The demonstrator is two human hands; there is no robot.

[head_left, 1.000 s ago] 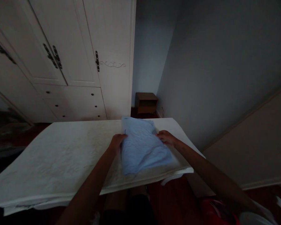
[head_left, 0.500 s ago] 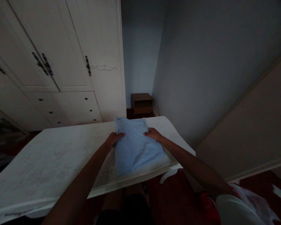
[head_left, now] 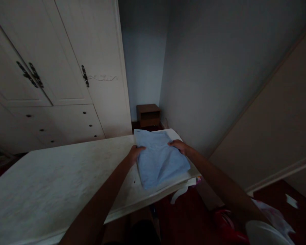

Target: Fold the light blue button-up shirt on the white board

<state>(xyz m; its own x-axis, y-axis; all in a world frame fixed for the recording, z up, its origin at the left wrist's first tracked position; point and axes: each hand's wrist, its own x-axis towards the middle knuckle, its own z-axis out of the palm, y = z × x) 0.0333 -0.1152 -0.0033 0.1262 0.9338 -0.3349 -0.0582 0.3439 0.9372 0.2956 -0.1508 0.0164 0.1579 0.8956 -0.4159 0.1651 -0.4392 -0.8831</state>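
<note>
A folded light blue cloth (head_left: pixel 160 158) lies near the right end of a white bed surface (head_left: pixel 66 177). My left hand (head_left: pixel 135 153) rests on the cloth's left edge, fingers curled onto the fabric. At the right edge, my right hand (head_left: pixel 178 147) lies with fingers over the top of the cloth. Both hands press against its sides; the fingertips are dim and partly hidden by the fabric.
A white wardrobe (head_left: pixel 58 68) with dark handles and drawers stands behind the bed. A small brown nightstand (head_left: pixel 148 115) sits in the corner by the grey wall (head_left: pixel 219 68). Red and white items (head_left: pixel 265 224) lie on the dark floor at lower right.
The view has swung left, so bed and cloth sit further right. Both hands stay at the cloth's sides, and the cloth looks slightly turned and nearer the bed's corner.
</note>
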